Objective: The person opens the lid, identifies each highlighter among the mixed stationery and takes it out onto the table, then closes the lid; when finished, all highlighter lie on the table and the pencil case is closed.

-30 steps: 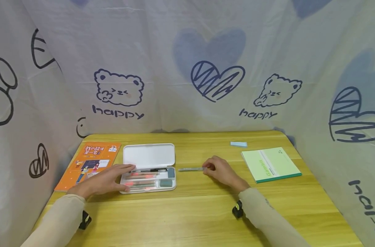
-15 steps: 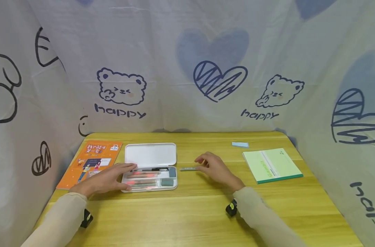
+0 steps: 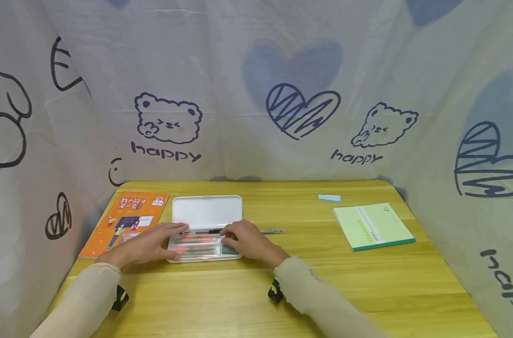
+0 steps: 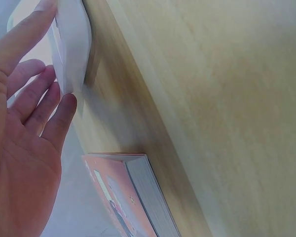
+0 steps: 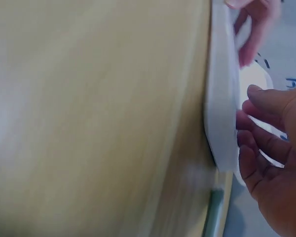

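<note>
A white pencil case lies with its lid folded back, holding several pencils, a black pen and a grey-green eraser. My left hand rests at the case's left end, thumb on the near rim and fingers loosely extended; in the left wrist view its fingertips touch the white case wall. Over the right compartments is my right hand, thumb and fingers bent slightly and apart, nothing visible between them. It hides the upper eraser. A grey pen lies right of the case, partly behind that hand.
An orange book lies left of the case. At the right are a light green notebook and a small pale blue strip. The wooden table ends at a printed curtain on the back and sides.
My right hand has let go of the grey pen and moved left over the case's right compartments. The pen stays on the table. My left hand keeps its place at the case.
</note>
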Demonstrator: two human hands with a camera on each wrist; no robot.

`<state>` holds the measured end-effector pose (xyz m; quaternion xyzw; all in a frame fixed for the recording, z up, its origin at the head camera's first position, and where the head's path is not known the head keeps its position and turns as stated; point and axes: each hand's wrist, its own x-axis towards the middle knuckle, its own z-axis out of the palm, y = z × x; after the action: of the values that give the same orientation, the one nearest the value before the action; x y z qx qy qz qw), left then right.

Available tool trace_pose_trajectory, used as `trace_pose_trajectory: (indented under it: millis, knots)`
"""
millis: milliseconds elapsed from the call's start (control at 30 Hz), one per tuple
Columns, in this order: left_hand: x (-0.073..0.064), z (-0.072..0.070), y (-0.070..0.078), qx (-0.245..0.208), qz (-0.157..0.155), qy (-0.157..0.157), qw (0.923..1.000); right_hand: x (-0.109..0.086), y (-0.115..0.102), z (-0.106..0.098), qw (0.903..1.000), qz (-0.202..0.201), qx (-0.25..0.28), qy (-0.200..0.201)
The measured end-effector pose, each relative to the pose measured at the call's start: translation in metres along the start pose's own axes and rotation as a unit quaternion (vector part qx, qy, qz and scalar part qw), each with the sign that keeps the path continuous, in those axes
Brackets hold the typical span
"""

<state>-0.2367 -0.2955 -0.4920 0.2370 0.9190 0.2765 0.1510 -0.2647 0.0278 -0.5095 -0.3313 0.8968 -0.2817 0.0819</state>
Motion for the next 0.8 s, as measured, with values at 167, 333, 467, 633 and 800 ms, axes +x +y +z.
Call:
trace_pose_trajectory:
  millis: [167,333,467,633,800]
  knots:
    - [0.001,0.0,0.0,-0.003,-0.003,0.001,1.0,0.011,-0.008,0.01,0.9994,-0.005,-0.033,-0.002]
    - [0.0,-0.001,-0.001,-0.002,-0.003,-0.001,1.0,0.019,-0.016,0.015,0.9988,-0.009,-0.048,0.004]
    - [0.001,-0.001,0.0,-0.002,0.001,-0.001,1.0,0.025,-0.024,0.019,0.9985,-0.003,-0.055,0.007]
    - [0.002,-0.002,0.001,-0.006,-0.003,-0.007,1.0,0.027,-0.031,0.025,0.9982,0.013,-0.055,0.022]
    - [0.002,-0.003,0.001,-0.007,-0.007,-0.01,0.9999,0.028,-0.034,0.03,0.9971,0.023,-0.053,0.048]
